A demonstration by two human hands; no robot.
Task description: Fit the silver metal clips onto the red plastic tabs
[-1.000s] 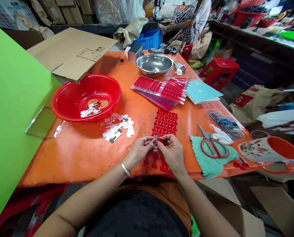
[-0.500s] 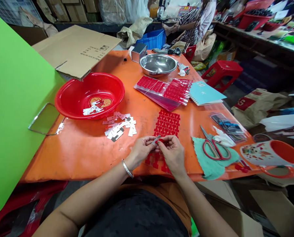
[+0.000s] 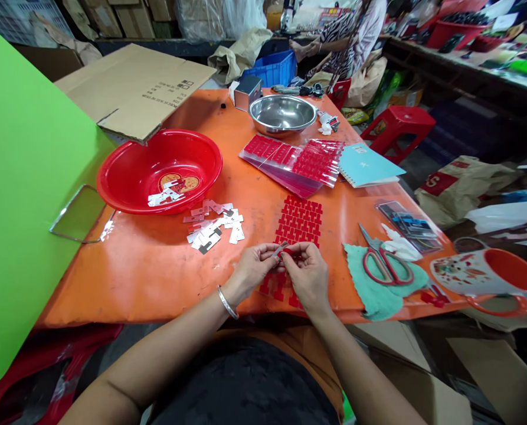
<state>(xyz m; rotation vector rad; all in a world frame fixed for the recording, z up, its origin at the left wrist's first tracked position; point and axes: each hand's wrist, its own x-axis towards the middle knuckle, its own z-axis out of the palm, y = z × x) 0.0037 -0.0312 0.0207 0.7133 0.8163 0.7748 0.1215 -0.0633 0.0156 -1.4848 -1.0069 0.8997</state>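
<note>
Over a sheet of red adhesive shapes [image 3: 299, 217], my two hands meet close together. My left hand [image 3: 249, 273] pinches a small flat greyish piece [image 3: 281, 248] between thumb and fingers. Against that piece, my right hand [image 3: 311, 276] pinches a small red sticker [image 3: 286, 252]; the fingers partly hide both. Left of the hands lies a loose pile of small white, grey and pinkish flat pieces [image 3: 209, 236]. Behind the pile stands a red basin [image 3: 113, 189] with several similar pieces [image 3: 164, 196] inside.
Beyond the sheet lie more red sticker sheets [image 3: 318, 160], a blue notebook [image 3: 367, 166] and a steel bowl [image 3: 263, 123]. Scissors [image 3: 389, 268] rest on a green cloth [image 3: 356, 277] at right, beside a mug [image 3: 471, 271]. A cardboard sheet [image 3: 134, 88] overhangs the basin. Someone sits at the back.
Both hands keep almost the same pinch over the sheet, with only a slight shift of the right hand. The whole view has moved a little.
</note>
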